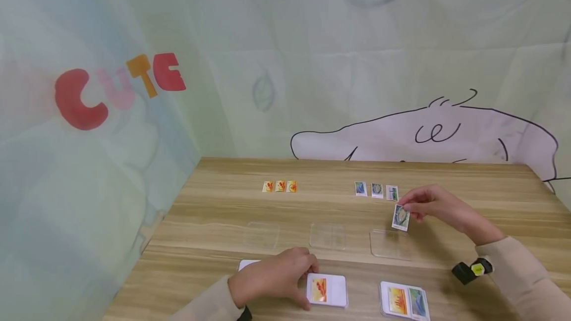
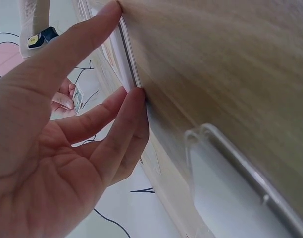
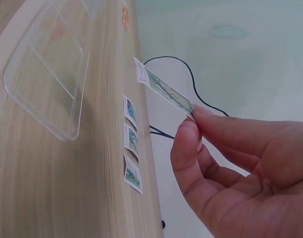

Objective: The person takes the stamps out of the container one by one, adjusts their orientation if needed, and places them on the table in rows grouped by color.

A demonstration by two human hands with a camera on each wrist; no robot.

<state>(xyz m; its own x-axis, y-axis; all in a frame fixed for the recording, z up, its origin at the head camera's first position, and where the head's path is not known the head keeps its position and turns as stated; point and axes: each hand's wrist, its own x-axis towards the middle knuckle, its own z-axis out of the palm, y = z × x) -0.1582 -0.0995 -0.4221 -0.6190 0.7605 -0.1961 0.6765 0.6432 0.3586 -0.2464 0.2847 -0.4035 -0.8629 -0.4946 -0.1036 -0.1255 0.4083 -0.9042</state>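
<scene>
Your stamp [image 1: 401,218] looks like thin paper. Your card [image 1: 328,291] looks smooth and a bit shiny. The clear tray [image 3: 47,79] looks like smooth, shiny plastic. Your counter [image 1: 209,207] looks like smooth wood with streaks. Your sleeve [image 1: 522,271] looks like dull cloth. The wall [image 1: 276,19] looks like creased cloth.

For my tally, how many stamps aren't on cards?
7: three orange stamps back left, three blue-green stamps back right, one stamp in the right hand. The left hand may hide more.
</scene>
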